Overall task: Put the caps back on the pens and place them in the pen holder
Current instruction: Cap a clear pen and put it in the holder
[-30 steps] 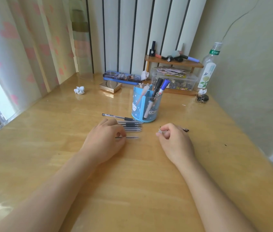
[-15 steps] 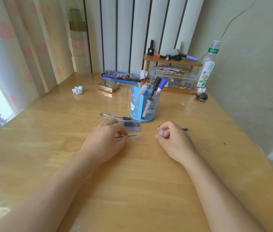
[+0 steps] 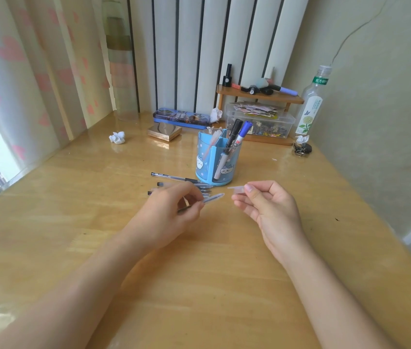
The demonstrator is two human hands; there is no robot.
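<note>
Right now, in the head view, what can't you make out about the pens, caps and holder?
- Pen in the left hand: rear barrel hidden by the fingers; tip blurred.
- Clear cap in the right hand: translucent, outline faint.
- Loose pens on the desk: count unclear, the left hand covers some.
- Pen holder: far compartments' contents hidden by its walls.

bottle (image 3: pixel 311 107) right rear | crumpled paper (image 3: pixel 117 137) left | blue tin (image 3: pixel 181 118) rear

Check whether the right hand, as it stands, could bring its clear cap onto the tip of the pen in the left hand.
Probably yes: the right hand holds the cap just off the pen tip, with nothing between them.
</note>
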